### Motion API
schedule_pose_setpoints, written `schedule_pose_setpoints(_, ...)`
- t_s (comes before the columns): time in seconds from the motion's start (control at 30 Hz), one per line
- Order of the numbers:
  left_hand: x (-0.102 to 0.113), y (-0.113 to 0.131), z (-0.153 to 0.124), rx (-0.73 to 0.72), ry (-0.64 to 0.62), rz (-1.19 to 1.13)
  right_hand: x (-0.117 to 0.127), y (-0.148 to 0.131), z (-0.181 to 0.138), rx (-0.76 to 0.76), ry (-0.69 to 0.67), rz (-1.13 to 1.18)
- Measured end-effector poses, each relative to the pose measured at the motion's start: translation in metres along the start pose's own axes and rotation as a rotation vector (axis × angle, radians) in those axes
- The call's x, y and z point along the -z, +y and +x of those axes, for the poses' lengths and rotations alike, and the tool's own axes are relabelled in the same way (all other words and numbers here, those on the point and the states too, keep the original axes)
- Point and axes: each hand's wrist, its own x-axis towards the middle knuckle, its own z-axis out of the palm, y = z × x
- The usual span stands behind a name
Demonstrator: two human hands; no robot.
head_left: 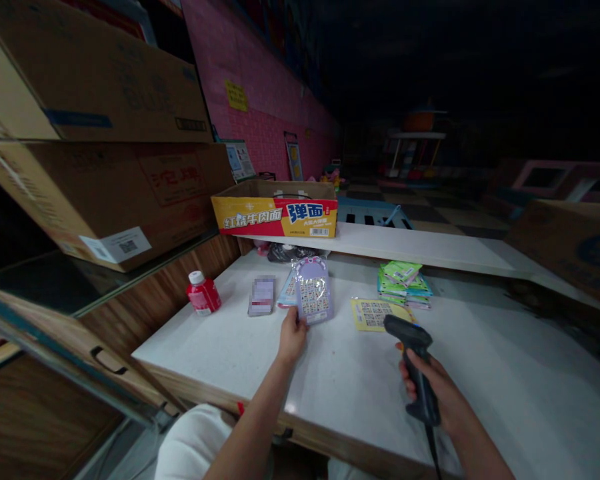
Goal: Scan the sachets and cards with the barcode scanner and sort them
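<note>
My left hand (293, 335) pinches the lower left corner of a purple packet in clear plastic (314, 293), its face covered with small pictures. Partly hidden behind that packet lies a light blue and pink packet (287, 292). In my right hand (433, 380) is a black barcode scanner (414, 353), gripped by its handle, with a cable running down from it. The scanner's head is over the near right edge of a yellow packet (370, 315) lying on the white counter (330, 380). Farther back sits a stack of green and blue packets (404, 283).
A phone (263, 295) and a red bottle with a white cap (203, 293) stand left on the counter. A yellow and red noodle carton (280, 210) rests on the raised ledge (405, 245). Large cardboard boxes (115, 193) are stacked at left; another box (575, 247) is at right.
</note>
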Motion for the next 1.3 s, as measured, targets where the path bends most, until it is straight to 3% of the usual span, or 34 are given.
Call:
schedule_pose_setpoints(0.2, 0.001, 0.020, -0.002, -0.015, -0.068, -0.139, 0.066, -0.013, 0.016, -0.054, -0.038, 0.525)
schedule_pose_setpoints(0.37, -0.010, 0.040, 0.005, 0.033, 0.043, -0.312, 0.076, -0.009, 0.021, -0.004, -0.087, 0.760)
schedule_pose_setpoints(0.57, -0.065, 0.050, 0.020, 0.236, -0.005, -0.463, 0.069, -0.008, 0.025, -0.023, -0.071, 0.693)
schedule_pose_setpoints(0.7, -0.104, 0.046, 0.036, 0.295, -0.003, -0.255, 0.069, -0.010, 0.024, -0.029, -0.072, 0.736)
schedule_pose_setpoints(0.83, -0.113, 0.049, 0.044, 0.167, -0.079, 0.235, 0.070, -0.011, 0.024, -0.018, -0.073, 0.746)
schedule_pose_setpoints(0.93, -0.105, 0.055, 0.031, -0.071, -0.123, 0.472, 0.070, -0.011, 0.025, -0.020, -0.067, 0.736)
schedule_pose_setpoints(1.0, -0.100, 0.057, 0.017, -0.272, -0.262, 0.583, 0.070, -0.011, 0.025, -0.022, -0.064, 0.722)
schedule_pose_setpoints(1.07, -0.098, 0.058, 0.004, -0.385, -0.462, 0.607, 0.070, -0.011, 0.025, -0.024, -0.063, 0.715)
schedule_pose_setpoints(1.17, -0.104, 0.059, -0.007, -0.416, -0.645, 0.618, 0.069, -0.011, 0.024, -0.021, -0.057, 0.737)
schedule_pose_setpoints(1.3, -0.121, 0.065, -0.008, -0.375, -0.625, 0.670, 0.069, -0.011, 0.024, -0.025, -0.046, 0.751)
